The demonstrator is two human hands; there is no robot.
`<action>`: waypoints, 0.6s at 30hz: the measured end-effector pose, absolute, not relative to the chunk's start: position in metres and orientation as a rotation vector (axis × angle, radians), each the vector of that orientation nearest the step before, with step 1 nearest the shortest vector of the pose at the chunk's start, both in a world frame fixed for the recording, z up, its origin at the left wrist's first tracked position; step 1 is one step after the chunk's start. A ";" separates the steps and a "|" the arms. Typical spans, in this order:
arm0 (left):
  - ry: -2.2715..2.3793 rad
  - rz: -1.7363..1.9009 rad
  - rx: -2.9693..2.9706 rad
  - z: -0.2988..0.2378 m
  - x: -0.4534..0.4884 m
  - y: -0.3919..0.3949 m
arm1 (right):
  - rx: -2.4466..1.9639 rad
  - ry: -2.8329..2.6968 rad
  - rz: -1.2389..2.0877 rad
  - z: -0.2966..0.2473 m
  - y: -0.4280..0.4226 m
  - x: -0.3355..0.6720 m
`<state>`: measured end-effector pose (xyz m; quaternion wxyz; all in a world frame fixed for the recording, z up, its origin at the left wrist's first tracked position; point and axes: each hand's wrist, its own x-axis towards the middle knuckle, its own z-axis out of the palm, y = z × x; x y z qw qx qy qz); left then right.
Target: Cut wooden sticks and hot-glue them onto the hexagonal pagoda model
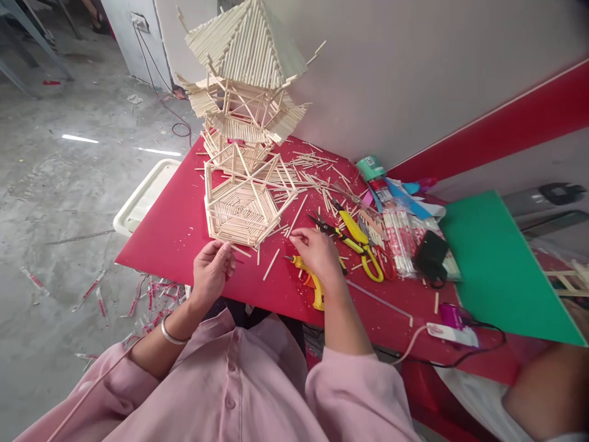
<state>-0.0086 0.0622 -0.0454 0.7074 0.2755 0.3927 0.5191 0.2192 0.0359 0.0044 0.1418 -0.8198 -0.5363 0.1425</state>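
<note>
My left hand is closed, thumb against the fingers, at the near side of a six-sided wooden-stick frame. A thin wooden stick runs out from its thumb tip. My right hand is closed in a pinch by the frame's right near corner; whatever its fingertips hold is too small to make out. Below that hand lies a yellow glue gun. Loose sticks lie between the hands. Behind the frame stands a tiered pagoda model made of the same sticks.
On the red tabletop are yellow-handled cutters, scissors, wrapped stick packs, a black object and a green board. A cord with a white power strip lies at right. Torn wrappers litter the floor.
</note>
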 end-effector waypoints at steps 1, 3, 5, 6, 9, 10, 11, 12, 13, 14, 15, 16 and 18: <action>0.860 1.151 0.634 -0.047 -0.009 0.061 | -2.429 -1.565 0.440 0.003 0.048 0.220; 0.837 1.144 0.680 -0.049 -0.009 0.060 | -2.530 -1.565 0.478 0.000 0.065 0.221; 0.817 1.138 0.712 -0.050 -0.009 0.060 | -2.581 -1.559 0.491 -0.003 0.074 0.221; 0.812 1.137 0.718 -0.050 -0.009 0.060 | -2.586 -1.559 0.492 -0.004 0.076 0.221; 0.807 1.141 0.719 -0.052 -0.008 0.061 | -2.554 -1.565 0.503 -0.008 0.077 0.223; 0.806 1.144 0.720 -0.053 -0.008 0.061 | -2.532 -1.564 0.507 -0.009 0.076 0.224; 0.804 1.147 0.724 -0.054 -0.009 0.060 | -2.509 -1.565 0.507 -0.010 0.075 0.224; 0.800 1.150 0.729 -0.056 -0.009 0.060 | -2.487 -1.568 0.503 -0.011 0.074 0.224; 0.796 1.153 0.737 -0.057 -0.009 0.059 | -2.467 -1.573 0.493 -0.012 0.074 0.223; 0.790 1.158 0.746 -0.058 -0.009 0.059 | -2.451 -1.577 0.481 -0.013 0.073 0.223; 0.784 1.162 0.753 -0.060 -0.010 0.058 | -2.439 -1.579 0.471 -0.015 0.073 0.222; 0.778 1.165 0.760 -0.060 -0.010 0.058 | -2.426 -1.577 0.465 -0.016 0.073 0.222; 0.771 1.173 0.770 -0.061 -0.010 0.058 | -2.398 -1.564 0.478 -0.016 0.073 0.222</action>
